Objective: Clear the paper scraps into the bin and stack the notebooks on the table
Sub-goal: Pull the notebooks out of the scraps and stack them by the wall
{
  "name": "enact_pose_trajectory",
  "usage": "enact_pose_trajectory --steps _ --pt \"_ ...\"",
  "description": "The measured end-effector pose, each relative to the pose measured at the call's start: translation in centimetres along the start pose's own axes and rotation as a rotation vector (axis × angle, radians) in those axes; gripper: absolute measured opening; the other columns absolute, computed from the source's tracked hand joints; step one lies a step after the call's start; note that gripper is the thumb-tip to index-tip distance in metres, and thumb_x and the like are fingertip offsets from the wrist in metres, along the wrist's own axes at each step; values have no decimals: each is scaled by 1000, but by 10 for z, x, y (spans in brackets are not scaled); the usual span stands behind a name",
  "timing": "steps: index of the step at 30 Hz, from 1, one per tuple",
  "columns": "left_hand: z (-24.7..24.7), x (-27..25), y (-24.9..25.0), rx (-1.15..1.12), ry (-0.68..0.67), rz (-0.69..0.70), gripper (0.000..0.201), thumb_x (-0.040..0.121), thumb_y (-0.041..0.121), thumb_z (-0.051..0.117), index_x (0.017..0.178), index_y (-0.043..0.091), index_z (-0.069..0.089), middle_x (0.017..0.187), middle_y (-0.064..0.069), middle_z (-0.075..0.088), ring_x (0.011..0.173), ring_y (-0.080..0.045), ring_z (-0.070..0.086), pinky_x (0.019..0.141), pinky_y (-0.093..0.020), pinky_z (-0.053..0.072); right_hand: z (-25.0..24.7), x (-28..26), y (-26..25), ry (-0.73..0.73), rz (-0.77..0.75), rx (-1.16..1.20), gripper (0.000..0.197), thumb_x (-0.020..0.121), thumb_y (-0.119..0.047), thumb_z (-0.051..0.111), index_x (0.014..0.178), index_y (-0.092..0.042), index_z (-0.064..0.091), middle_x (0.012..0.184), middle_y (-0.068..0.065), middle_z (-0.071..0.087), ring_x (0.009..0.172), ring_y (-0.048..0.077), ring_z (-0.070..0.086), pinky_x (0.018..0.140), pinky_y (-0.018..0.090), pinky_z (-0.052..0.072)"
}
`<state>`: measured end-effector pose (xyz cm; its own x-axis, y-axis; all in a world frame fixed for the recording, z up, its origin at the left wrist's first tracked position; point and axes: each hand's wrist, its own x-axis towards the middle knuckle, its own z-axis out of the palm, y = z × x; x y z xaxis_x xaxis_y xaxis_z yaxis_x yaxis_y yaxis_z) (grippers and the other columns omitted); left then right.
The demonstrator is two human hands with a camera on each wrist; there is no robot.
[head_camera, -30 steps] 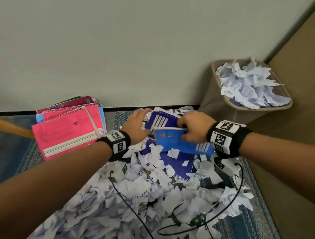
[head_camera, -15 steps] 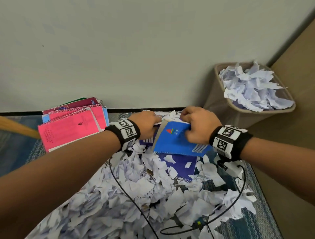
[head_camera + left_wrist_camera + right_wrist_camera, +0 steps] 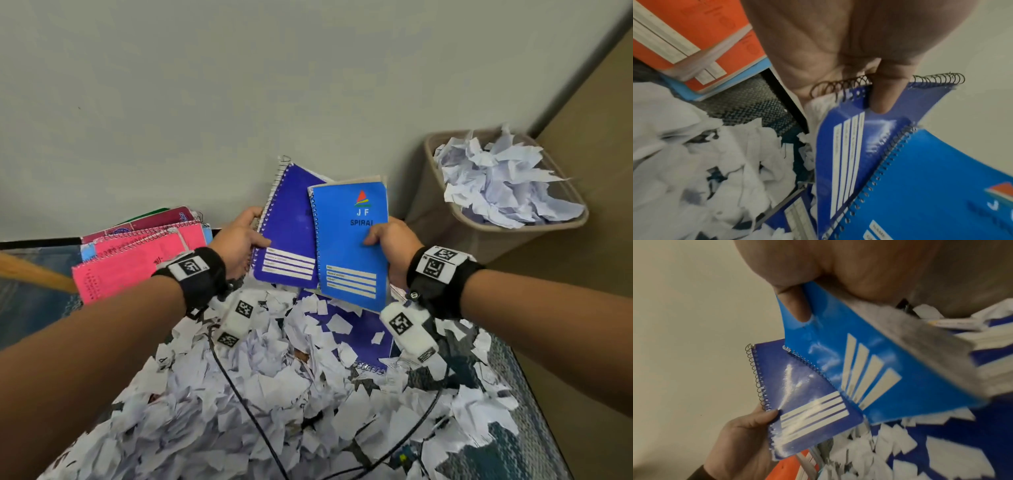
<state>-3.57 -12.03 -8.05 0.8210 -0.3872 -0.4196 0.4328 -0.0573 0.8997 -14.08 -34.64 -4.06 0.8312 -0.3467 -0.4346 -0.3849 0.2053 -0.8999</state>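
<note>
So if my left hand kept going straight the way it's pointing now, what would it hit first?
Probably only the wall. The left hand, gripping the dark blue notebook, points up and away over the table's far edge; nothing else shows ahead, though depth is unclear.

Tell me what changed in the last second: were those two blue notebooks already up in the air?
No. Both lay among the scraps on the table. The left hand has lifted the dark blue notebook by its spiral edge, and the right hand has raised the light blue notebook; both now stand upright, overlapping. The pink stack, the full bin and a third blue notebook under scraps stayed put.
</note>
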Motion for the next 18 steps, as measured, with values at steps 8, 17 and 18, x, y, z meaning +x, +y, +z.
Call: enact_pose_trajectory --steps 8,17,18 --pt "12 -7 -16 45 53 -39 52 72 -15 45 115 15 51 102 -21 59 74 -33 64 73 -50 54 6 11 7 -5 -29 68 39 48 -8 47 83 -8 63 81 14 65 71 32 62 71 44 52" --pt "29 -15 -7 -3 -171 -13 46 92 38 58 129 11 53 124 -13 64 106 -31 66 92 -51 52 17 42 36 -2 57 123 34 99 -21 52 129 -6 47 119 12 67 94 29 70 68 41 60" --pt "26 -11 -8 79 -142 31 41 90 26 65 127 10 54 122 -13 65 104 -32 66 92 -53 51 18 43 37 -21 44 82 38 98 -24 55 130 -5 45 117 11 67 92 27 71 65 38 60"
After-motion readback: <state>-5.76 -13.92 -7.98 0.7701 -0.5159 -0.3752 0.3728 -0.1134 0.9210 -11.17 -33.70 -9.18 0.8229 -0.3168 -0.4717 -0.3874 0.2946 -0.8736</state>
